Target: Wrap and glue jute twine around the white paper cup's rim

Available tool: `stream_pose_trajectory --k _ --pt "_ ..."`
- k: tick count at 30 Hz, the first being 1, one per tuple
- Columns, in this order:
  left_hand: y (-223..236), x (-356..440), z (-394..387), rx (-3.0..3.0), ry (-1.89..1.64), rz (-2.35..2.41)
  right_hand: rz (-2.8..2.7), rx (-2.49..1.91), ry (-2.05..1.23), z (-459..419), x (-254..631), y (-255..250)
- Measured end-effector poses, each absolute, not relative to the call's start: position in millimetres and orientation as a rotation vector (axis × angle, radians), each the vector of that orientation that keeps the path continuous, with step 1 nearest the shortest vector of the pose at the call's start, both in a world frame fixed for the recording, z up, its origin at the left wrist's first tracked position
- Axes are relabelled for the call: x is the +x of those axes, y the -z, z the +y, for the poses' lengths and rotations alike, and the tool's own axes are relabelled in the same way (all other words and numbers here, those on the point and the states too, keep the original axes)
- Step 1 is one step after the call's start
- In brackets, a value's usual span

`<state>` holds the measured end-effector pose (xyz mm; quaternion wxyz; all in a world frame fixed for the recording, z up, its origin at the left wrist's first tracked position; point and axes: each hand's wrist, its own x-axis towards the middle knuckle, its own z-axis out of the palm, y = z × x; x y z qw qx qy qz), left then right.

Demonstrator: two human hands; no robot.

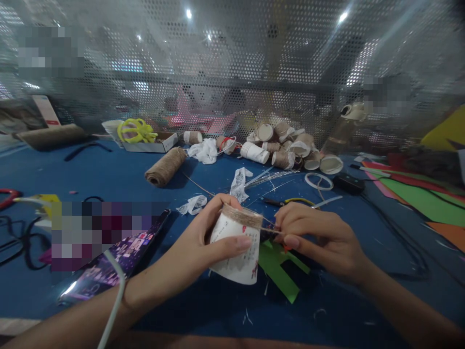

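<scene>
A white paper cup (232, 261) with printed writing is gripped by my left hand (210, 242), thumb across its side and fingers behind. Brown twine (241, 215) is wound in a band around one end of the cup. From that band a strand runs to my right hand (317, 237), which pinches it between thumb and fingers just right of the cup. A roll of twine (165, 167) lies farther back, and a loose strand leads from it toward my left hand. Cut green paper (279, 271) rests on the table below my hands.
Several twine-wrapped cups (283, 145) are heaped along the perforated metal panel (225, 82). Yellow-handled pliers (290, 200) lie behind my right hand. A phone (119, 261) is on the left, by my forearm. Coloured paper sheets (417, 198) and a black cable (395, 228) lie to the right.
</scene>
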<state>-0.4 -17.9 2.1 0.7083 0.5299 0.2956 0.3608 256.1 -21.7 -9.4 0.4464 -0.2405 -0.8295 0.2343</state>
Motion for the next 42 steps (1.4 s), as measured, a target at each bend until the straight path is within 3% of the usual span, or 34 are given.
stream_pose_trajectory --k 42 --pt "-5.4 -6.7 -26.6 1.431 -0.594 0.443 -2.127 -0.491 -0.66 -21.5 247.8 13.8"
